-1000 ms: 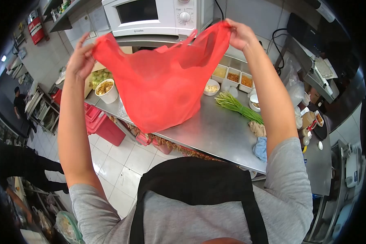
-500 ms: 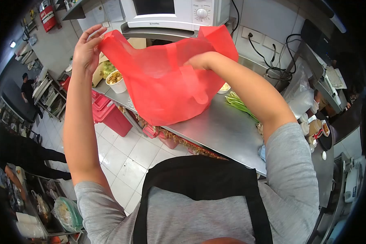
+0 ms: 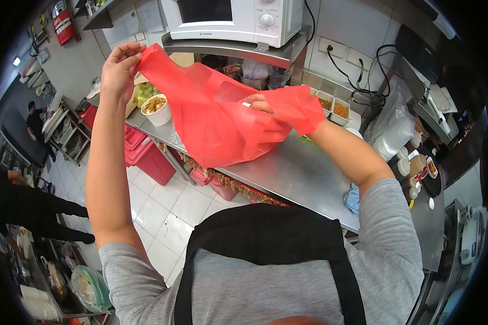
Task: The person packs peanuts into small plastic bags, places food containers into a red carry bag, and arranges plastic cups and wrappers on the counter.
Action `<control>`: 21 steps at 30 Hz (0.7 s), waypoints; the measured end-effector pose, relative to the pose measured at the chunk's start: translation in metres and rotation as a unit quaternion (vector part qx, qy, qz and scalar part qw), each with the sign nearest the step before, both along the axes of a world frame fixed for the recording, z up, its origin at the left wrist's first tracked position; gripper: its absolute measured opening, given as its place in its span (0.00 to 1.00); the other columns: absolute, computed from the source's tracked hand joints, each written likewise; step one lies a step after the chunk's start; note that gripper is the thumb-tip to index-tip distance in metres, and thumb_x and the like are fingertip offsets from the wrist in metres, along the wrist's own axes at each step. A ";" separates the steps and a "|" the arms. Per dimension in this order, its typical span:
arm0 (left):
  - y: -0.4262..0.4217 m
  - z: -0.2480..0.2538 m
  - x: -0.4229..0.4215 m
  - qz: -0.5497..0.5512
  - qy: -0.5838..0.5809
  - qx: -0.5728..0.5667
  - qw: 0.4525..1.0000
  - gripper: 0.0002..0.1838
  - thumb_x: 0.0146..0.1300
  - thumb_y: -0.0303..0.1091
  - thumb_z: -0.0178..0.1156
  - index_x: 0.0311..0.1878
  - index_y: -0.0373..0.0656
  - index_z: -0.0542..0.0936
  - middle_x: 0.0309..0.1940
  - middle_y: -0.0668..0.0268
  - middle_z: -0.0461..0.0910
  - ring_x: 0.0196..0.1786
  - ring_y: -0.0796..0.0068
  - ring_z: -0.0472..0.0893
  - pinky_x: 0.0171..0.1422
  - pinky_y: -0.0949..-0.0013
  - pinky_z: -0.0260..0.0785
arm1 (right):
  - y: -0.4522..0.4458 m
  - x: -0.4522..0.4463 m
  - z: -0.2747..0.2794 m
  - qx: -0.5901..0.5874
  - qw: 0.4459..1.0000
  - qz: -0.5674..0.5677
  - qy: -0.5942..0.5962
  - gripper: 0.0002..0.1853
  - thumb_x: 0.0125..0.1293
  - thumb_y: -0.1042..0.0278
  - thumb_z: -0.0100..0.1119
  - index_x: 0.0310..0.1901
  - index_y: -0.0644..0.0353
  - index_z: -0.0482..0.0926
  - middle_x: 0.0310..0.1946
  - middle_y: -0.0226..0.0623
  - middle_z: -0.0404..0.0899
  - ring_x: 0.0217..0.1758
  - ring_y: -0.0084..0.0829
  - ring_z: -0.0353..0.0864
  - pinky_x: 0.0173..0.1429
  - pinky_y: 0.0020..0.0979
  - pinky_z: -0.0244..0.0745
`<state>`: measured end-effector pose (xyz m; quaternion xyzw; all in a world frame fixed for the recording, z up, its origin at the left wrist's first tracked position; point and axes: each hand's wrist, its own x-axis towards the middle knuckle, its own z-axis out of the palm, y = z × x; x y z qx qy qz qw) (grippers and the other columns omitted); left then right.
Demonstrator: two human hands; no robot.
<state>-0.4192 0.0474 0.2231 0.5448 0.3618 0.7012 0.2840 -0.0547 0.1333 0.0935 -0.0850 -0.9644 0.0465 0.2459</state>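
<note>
A red cloth-like carrier bag (image 3: 222, 135) spreads over the steel counter, its lower part bulging. At its upper left corner, my left hand (image 3: 122, 67) is closed in a pinch on the raised handle. My right arm passes under the bag's right handle, which drapes over the wrist. Inside the bag's mouth, my right hand (image 3: 260, 103) shows bent fingers, closed beside a small white patch; what they hold is mostly hidden. Left of the bag stands a white paper bowl (image 3: 155, 110) with brownish food in it.
A white microwave (image 3: 230, 21) sits on a steel shelf behind the bag. Food trays (image 3: 340, 110) and a blue cloth (image 3: 352, 199) lie to the right on the counter (image 3: 309, 179). Red bins (image 3: 152, 160) stand below left. A person in black (image 3: 35, 206) is at the left.
My right hand has moved down and through the right handle, which now hangs over my wrist. The bag's right side has dropped. My left hand keeps its hold, slightly lower.
</note>
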 end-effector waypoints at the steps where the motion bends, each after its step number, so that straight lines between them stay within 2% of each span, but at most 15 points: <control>1: 0.000 0.000 0.000 0.000 -0.001 -0.003 1.000 0.12 0.59 0.14 0.53 0.46 0.35 0.73 0.45 0.59 0.77 0.51 0.70 0.76 0.58 0.72 0.70 | -0.010 0.000 0.001 -0.097 0.994 -0.042 0.018 0.18 0.66 0.52 0.47 0.51 0.49 0.77 0.52 0.32 0.77 0.59 0.39 0.72 0.60 0.35 0.67; 2: 0.000 -0.001 0.000 -0.011 -0.018 0.002 1.000 0.12 0.58 0.15 0.53 0.45 0.35 0.74 0.44 0.59 0.77 0.50 0.71 0.77 0.56 0.72 0.70 | -0.019 -0.002 0.002 -0.192 0.977 -0.083 0.036 0.18 0.66 0.52 0.47 0.51 0.50 0.78 0.51 0.34 0.77 0.58 0.39 0.73 0.59 0.36 0.68; 4: -0.001 -0.004 0.000 -0.035 -0.050 0.010 0.998 0.11 0.58 0.15 0.54 0.44 0.36 0.75 0.42 0.61 0.78 0.48 0.72 0.77 0.52 0.71 0.70 | -0.028 -0.001 0.013 -0.205 0.968 -0.142 0.031 0.18 0.65 0.52 0.48 0.49 0.51 0.79 0.49 0.37 0.79 0.55 0.39 0.75 0.57 0.36 0.69; 5: -0.002 -0.005 0.000 -0.057 -0.046 0.013 0.997 0.17 0.57 0.17 0.57 0.50 0.36 0.72 0.47 0.58 0.74 0.49 0.70 0.77 0.52 0.71 0.71 | -0.033 0.001 0.022 -0.125 0.979 -0.161 0.006 0.17 0.66 0.53 0.48 0.48 0.52 0.80 0.49 0.38 0.79 0.54 0.39 0.76 0.57 0.36 0.69; 6: -0.003 -0.006 0.002 -0.034 -0.038 0.007 0.999 0.21 0.56 0.18 0.60 0.54 0.37 0.69 0.49 0.56 0.71 0.49 0.69 0.77 0.52 0.71 0.71 | -0.035 0.002 0.026 -0.044 0.983 -0.178 -0.020 0.17 0.66 0.53 0.49 0.48 0.53 0.80 0.48 0.39 0.80 0.53 0.39 0.76 0.56 0.36 0.69; 8: -0.016 -0.007 0.028 0.012 -0.023 -0.006 1.000 0.31 0.54 0.22 0.65 0.61 0.39 0.63 0.52 0.54 0.66 0.50 0.68 0.76 0.52 0.71 0.72 | 0.000 -0.001 0.013 -0.078 0.956 -0.281 0.018 0.16 0.65 0.55 0.52 0.47 0.56 0.80 0.45 0.40 0.80 0.48 0.38 0.79 0.52 0.37 0.71; 9: -0.017 -0.010 0.039 0.065 0.007 -0.051 0.997 0.41 0.54 0.26 0.67 0.67 0.46 0.55 0.50 0.58 0.68 0.51 0.68 0.76 0.52 0.68 0.74 | 0.024 -0.002 0.005 -0.096 0.938 -0.331 0.037 0.16 0.65 0.56 0.53 0.47 0.57 0.80 0.44 0.41 0.81 0.46 0.37 0.80 0.50 0.37 0.73; 10: -0.022 -0.012 0.053 0.085 0.032 -0.077 0.993 0.44 0.53 0.29 0.69 0.68 0.46 0.51 0.48 0.58 0.69 0.50 0.70 0.76 0.51 0.68 0.74 | 0.049 -0.003 -0.003 -0.241 0.903 -0.347 0.076 0.15 0.64 0.57 0.56 0.45 0.59 0.80 0.41 0.41 0.81 0.42 0.36 0.80 0.47 0.37 0.73; 12: -0.011 -0.024 0.059 0.042 0.066 -0.106 0.991 0.46 0.51 0.30 0.70 0.68 0.45 0.52 0.47 0.58 0.71 0.50 0.71 0.75 0.49 0.69 0.74 | 0.088 -0.005 -0.014 -0.511 0.771 -0.352 0.146 0.14 0.61 0.60 0.61 0.43 0.62 0.79 0.35 0.40 0.82 0.35 0.33 0.81 0.40 0.36 0.75; 15: 0.000 -0.031 0.076 0.022 0.105 -0.116 0.987 0.45 0.52 0.36 0.70 0.68 0.45 0.52 0.47 0.58 0.73 0.50 0.71 0.74 0.51 0.66 0.71 | 0.090 -0.017 -0.014 -0.589 0.703 -0.340 0.210 0.11 0.60 0.66 0.62 0.34 0.67 0.79 0.23 0.36 0.79 0.21 0.29 0.75 0.26 0.33 0.71; 18: -0.017 -0.023 0.111 0.083 0.127 -0.051 0.987 0.44 0.54 0.46 0.68 0.68 0.45 0.53 0.47 0.57 0.74 0.50 0.71 0.72 0.54 0.62 0.67 | 0.080 -0.016 -0.023 -0.324 0.824 -0.437 0.157 0.14 0.57 0.63 0.67 0.37 0.65 0.78 0.23 0.34 0.79 0.21 0.30 0.76 0.30 0.32 0.73; 19: -0.011 -0.027 0.112 0.092 0.140 -0.038 0.985 0.43 0.55 0.51 0.66 0.67 0.45 0.55 0.50 0.57 0.72 0.51 0.70 0.71 0.56 0.61 0.63 | 0.061 -0.014 -0.008 -0.273 0.838 -0.469 0.053 0.18 0.59 0.57 0.64 0.39 0.65 0.77 0.27 0.40 0.81 0.25 0.38 0.79 0.35 0.39 0.74; 21: -0.004 -0.031 0.114 0.160 0.182 0.030 0.970 0.42 0.54 0.47 0.67 0.66 0.42 0.57 0.52 0.52 0.68 0.54 0.66 0.69 0.58 0.60 0.63 | 0.058 -0.010 -0.008 -0.079 0.877 -0.473 0.002 0.19 0.61 0.53 0.60 0.40 0.65 0.77 0.33 0.46 0.81 0.33 0.44 0.80 0.41 0.42 0.73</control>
